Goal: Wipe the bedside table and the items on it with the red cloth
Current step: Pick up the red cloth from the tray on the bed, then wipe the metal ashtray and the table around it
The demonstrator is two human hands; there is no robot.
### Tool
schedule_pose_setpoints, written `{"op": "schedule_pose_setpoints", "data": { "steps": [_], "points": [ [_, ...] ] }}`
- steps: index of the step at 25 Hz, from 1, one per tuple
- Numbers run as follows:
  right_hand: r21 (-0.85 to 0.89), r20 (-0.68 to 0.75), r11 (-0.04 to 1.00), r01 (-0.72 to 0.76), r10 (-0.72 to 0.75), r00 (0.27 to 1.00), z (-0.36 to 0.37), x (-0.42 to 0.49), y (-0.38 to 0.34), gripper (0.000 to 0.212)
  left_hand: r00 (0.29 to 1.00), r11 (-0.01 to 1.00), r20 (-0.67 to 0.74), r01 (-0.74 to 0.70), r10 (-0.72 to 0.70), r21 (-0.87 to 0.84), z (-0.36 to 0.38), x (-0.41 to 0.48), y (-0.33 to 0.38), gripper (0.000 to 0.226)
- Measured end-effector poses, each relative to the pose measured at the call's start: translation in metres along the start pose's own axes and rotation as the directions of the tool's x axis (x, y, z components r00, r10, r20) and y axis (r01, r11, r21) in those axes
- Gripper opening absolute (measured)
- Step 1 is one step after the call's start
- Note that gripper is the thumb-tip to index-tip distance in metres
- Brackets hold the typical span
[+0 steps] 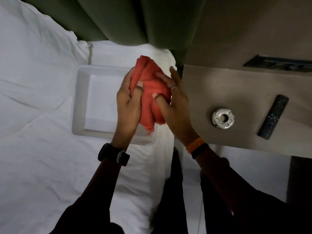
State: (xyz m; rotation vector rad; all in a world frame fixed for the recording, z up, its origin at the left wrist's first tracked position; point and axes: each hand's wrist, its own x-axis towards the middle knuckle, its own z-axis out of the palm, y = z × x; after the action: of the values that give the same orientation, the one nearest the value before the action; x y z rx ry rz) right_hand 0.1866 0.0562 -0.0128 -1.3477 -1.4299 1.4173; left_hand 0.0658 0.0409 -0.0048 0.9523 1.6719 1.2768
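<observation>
Left hand (129,105) and right hand (173,105) clenching bunched red cloth (148,92) over bed edge; risking trailing corner knocking ashtray (223,118) off bedside table (236,92).

White tray (81,98) partly hidden behind both hands and red cloth (148,92), whatever the cloth wraps unseen, bedside table (236,92) cut off at right edge

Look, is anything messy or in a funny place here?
One thing: a white tray sits on the bed, not on the bedside table. The remote lies slanted beside a shiny round dish. The red cloth, bunched in both hands, has a frayed edge. Nothing looks spilled.
</observation>
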Motion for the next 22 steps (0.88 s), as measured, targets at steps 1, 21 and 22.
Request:
{"op": "schedule_pose_setpoints", "data": {
  "steps": [1, 21, 22],
  "points": [
    [0.182, -0.020, 0.982, -0.050, 0.054, 0.998, -0.015, -0.003, -0.004, 0.052, 0.999, 0.998, 0.023, -0.031, 0.032, -0.058, 0.014, -0.002, 0.011, 0.038],
    [-0.615, -0.275, 0.711, -0.341, 0.212, 0.938, -0.253, -0.044, 0.301, 0.063, 0.889, 0.880, 0.419, -0.041, -0.184, 0.473, 0.285, -0.065, -0.218, 0.064],
    [-0.711, -0.214, 0.650, -0.270, 0.166, 0.963, -0.248, -0.045, 0.308, 0.071, 0.882, 0.889, 0.441, -0.060, -0.166, 0.454, 0.279, -0.064, -0.227, 0.063]
  ]
}}
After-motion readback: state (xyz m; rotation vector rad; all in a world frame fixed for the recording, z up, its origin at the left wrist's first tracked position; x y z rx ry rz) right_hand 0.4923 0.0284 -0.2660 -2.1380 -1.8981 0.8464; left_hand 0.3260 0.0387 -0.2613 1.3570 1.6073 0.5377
